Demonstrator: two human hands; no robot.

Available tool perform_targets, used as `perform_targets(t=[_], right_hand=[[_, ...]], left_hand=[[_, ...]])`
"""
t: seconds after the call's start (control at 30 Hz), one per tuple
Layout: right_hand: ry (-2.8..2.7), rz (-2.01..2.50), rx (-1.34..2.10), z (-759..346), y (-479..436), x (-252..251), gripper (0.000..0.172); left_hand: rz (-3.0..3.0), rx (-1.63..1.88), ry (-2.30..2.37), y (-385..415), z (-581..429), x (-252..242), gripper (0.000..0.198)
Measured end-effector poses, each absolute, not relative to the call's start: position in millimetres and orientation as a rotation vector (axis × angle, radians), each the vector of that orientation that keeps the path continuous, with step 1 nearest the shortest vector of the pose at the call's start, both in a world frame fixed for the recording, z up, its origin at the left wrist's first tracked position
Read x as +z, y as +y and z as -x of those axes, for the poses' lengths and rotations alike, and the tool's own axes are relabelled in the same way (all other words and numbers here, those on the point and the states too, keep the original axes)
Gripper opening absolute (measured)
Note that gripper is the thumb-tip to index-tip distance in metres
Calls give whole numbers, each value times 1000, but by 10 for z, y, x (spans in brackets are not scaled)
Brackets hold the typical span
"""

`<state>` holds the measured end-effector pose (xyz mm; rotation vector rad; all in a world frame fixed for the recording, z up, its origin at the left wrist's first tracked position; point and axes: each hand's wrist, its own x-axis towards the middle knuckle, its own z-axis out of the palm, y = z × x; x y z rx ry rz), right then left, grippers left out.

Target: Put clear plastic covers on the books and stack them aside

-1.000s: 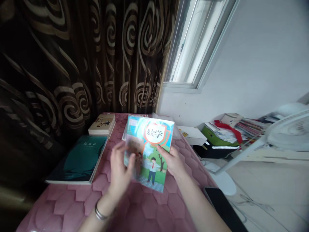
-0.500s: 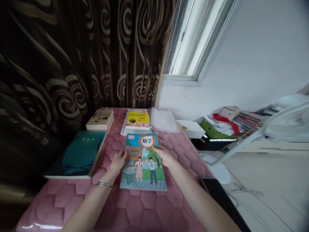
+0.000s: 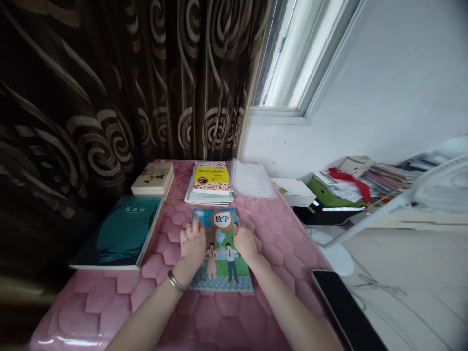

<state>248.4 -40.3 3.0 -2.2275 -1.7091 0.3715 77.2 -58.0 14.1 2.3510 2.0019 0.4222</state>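
Observation:
A colourful schoolbook with two cartoon children on its cover lies flat on the pink quilted table top. My left hand, a bracelet on its wrist, rests flat on the book's left half with fingers stretched out. On the right edge of the cover lies my right hand, fingers loosely curled and pressing down. Neither hand lifts the book.
A teal book lies at the left, a small beige book stack behind it. A stack topped by a yellow book and a clear plastic sleeve sit at the back. A dark tablet is at the right edge.
The schoolbook went from tilted up in both hands to lying flat on the table. My left hand then slid from its left edge onto the cover.

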Motion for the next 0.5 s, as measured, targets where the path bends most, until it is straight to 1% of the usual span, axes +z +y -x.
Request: perform_targets(t=[0.1, 0.17, 0.27, 0.5], right_hand=[[-1720, 2217, 368, -2479, -409, 36, 40], [-1725, 2214, 367, -2479, -411, 41, 40], [-1727, 2212, 366, -2480, -412, 37, 39], [-1738, 2197, 347, -2481, -395, 18, 40]], left_hand=[[-2564, 212, 1597, -491, -1012, 128, 52], [-2520, 155, 1542, -376, -1089, 78, 58], [-2433, 199, 1707, -177, -1025, 5, 63], [-2265, 288, 2032, 94, -583, -51, 58]])
